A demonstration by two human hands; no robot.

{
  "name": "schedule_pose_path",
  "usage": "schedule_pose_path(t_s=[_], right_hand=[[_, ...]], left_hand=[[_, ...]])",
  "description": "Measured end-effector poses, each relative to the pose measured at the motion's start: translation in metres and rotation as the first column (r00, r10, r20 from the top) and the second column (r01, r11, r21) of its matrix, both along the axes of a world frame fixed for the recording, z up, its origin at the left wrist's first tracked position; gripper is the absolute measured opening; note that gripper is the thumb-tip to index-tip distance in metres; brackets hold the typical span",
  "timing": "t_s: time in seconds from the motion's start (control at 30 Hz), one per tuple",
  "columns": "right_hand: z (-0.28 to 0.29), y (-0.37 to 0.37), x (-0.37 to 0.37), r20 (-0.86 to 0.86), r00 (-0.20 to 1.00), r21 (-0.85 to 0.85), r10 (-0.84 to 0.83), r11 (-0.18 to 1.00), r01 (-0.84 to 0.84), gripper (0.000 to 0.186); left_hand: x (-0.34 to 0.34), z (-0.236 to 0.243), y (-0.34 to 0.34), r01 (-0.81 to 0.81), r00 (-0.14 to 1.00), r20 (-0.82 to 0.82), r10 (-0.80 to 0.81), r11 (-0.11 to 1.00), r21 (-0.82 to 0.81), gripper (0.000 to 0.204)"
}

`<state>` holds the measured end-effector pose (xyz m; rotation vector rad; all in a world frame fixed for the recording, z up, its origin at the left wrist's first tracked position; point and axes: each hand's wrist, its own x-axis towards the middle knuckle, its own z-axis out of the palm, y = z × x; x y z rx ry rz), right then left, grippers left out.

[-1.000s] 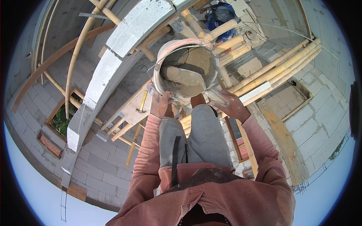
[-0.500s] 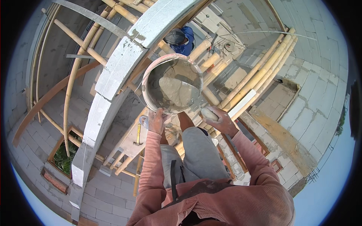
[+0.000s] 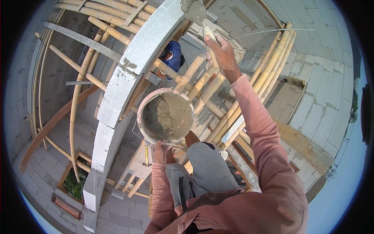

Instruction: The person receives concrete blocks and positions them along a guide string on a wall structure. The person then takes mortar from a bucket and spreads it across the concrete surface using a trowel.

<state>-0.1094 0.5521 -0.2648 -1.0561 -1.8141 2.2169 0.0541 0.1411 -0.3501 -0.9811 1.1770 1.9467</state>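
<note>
My left hand (image 3: pixel 159 152) grips the lower edge of a pale bucket (image 3: pixel 187 100) full of wet grey mortar (image 3: pixel 167 117). Up at the top of the head view, my right hand (image 3: pixel 221 54) is closed on the pale handle of a trowel (image 3: pixel 210 37); its blade carries a lump of mortar (image 3: pixel 194 11) at the upper end of a curving row of white blocks (image 3: pixel 115 93). The blade itself is mostly hidden under the mortar. A yellow-handled hammer (image 3: pixel 146 155) lies on a board below the bucket, just left of my left hand.
A person in blue (image 3: pixel 173 56) is below, beside the blocks. Bamboo scaffold poles (image 3: pixel 269 66) cross beneath me and on the left (image 3: pixel 78 101). Grey block walls (image 3: pixel 327 101) surround the space, with a stained plank (image 3: pixel 300 144) at right and a window opening (image 3: pixel 74 181) at lower left.
My right hand has left the bucket's side and risen with the mortar-laden trowel to the top of the blocks. The bucket in my left hand sits lower in view.
</note>
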Motion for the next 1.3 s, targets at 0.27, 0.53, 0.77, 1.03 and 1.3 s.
schedule_pose_path(t_s=[0.27,0.53,0.77,1.03,1.3], right_hand=[[-0.028,0.080,-0.144,-0.393,0.888,-0.397,-0.238,0.915,0.069,0.038],[-0.034,0.081,-0.146,-0.440,0.836,-0.623,-0.328,0.782,-0.021,0.036],[-0.044,0.052,-0.119,-0.446,0.813,-0.749,-0.375,0.654,-0.110,0.035],[-0.048,0.021,-0.093,-0.444,0.802,-0.816,-0.398,0.551,-0.178,0.035],[-0.055,-0.017,-0.085,-0.467,0.772,-0.800,-0.432,0.578,-0.161,0.033]], left_hand=[[0.056,-0.007,-0.047,0.032,0.998,0.057,-0.029,0.998,-0.055,0.031],[0.091,0.005,-0.056,-0.066,0.991,0.112,0.074,0.995,-0.080,0.028],[0.101,0.001,-0.062,-0.069,0.988,0.131,0.078,0.995,-0.069,0.026],[0.085,0.008,-0.041,-0.078,0.988,0.129,0.087,0.994,-0.078,0.039],[0.077,0.019,-0.035,-0.122,0.992,0.038,0.123,0.992,-0.030,0.034]])
